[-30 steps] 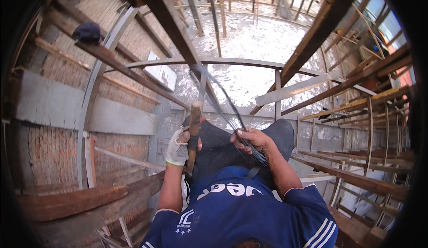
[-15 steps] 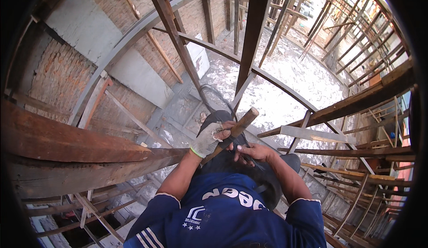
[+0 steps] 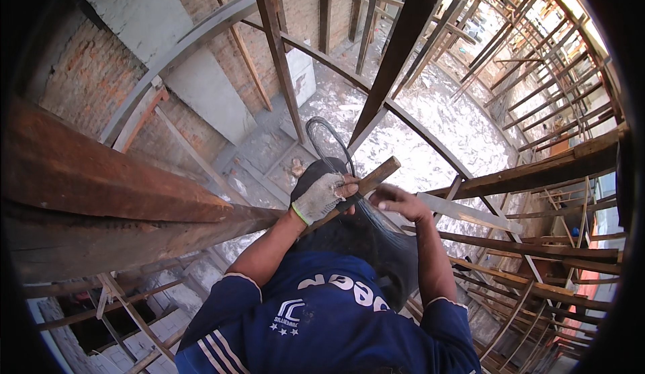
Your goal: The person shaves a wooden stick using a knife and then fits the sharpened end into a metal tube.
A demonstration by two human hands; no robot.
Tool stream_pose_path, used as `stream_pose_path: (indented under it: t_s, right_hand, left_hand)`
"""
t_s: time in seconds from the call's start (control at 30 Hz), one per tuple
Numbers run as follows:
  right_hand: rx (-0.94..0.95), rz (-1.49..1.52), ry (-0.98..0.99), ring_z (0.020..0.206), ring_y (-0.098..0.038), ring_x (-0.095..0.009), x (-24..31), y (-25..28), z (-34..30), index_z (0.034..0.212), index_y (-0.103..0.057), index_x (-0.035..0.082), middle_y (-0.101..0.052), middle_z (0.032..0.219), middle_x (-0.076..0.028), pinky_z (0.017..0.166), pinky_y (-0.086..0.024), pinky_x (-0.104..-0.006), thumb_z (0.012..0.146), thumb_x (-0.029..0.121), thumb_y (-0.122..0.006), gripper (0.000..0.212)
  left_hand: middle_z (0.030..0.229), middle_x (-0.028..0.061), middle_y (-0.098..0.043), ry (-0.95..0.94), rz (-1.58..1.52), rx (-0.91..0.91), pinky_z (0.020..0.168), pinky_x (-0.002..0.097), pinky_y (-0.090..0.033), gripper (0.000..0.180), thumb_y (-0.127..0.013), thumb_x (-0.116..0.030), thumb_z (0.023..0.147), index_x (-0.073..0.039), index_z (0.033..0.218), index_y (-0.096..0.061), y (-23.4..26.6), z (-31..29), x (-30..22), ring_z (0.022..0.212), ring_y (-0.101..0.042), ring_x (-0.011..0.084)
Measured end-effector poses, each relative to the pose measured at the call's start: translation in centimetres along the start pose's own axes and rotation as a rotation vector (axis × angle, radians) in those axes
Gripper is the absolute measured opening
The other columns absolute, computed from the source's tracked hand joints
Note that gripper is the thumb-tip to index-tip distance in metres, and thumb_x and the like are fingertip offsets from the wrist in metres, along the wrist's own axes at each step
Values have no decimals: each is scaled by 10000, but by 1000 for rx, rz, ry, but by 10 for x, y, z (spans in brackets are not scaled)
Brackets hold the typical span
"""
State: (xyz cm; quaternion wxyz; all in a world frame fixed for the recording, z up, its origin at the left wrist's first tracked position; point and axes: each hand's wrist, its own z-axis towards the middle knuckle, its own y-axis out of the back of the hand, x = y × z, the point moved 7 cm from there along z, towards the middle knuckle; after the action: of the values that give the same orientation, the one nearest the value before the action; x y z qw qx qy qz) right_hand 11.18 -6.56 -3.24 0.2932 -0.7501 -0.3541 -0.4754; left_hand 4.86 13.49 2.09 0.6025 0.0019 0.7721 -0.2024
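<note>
My left hand (image 3: 322, 198), in a pale knitted glove with bare fingertips, is closed around a round wooden stick (image 3: 380, 174). The stick slants across my lap, its cut end up and to the right; its lower part is hidden behind my wrist. A bundle of thin dark wire (image 3: 327, 122) is pinched in that same hand. The bundle's bent loop rises beyond the glove, and its loose strands (image 3: 384, 225) fan out below the stick. My bare right hand (image 3: 402, 203) hovers just right of the strands, fingers loosely apart, holding nothing I can see.
Heavy timber beams (image 3: 114, 172) come in from the left, and a dark post (image 3: 398, 51) stands ahead. More beams (image 3: 551, 165) and thin poles cross on the right. Far below lies a pale, littered floor (image 3: 430, 129). Board panels (image 3: 208, 98) lean on a brick wall.
My right hand has come off the wire strands and lifted up and to the right. The wire loop now shows higher and rounder above the glove. My left hand keeps its grip.
</note>
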Motion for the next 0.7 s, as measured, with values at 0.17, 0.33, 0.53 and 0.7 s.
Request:
stream_pose_path:
  t_s: [0.17,0.33,0.53,0.7]
  right_hand:
    - [-831,-639,602,1050,-649,-241,192,20,-37,1171,-699,33,-661,1046,-98,907,-518,-362,924,79,-705,252]
    - [-550,-1065,499,986,-679,-362,211,-44,38,1071,-746,87,-699,1056,-136,838,-535,-469,909,244,-723,227]
    - [-401,-1042,459,849,-703,-371,202,-51,66,939,-758,100,-723,865,-144,745,-555,-480,911,269,-699,181]
    - [-410,-1035,436,810,-703,-367,198,-53,65,911,-744,64,-709,838,-160,726,-549,-462,898,243,-715,182]
  left_hand:
    - [1014,76,-656,37,-2,-118,656,263,-532,590,-658,-400,1020,99,1331,-606,-2,0,7,725,-693,138]
    - [1093,70,-636,95,-36,-102,653,259,-530,540,-665,-362,1020,81,1324,-613,-7,3,14,734,-689,141]
    - [941,59,-664,90,26,-110,645,259,-508,597,-685,-425,993,60,1332,-606,-5,-3,3,742,-680,123]
    - [837,52,-673,100,40,-115,653,257,-495,641,-697,-457,977,58,1344,-597,-7,-2,4,745,-682,121]
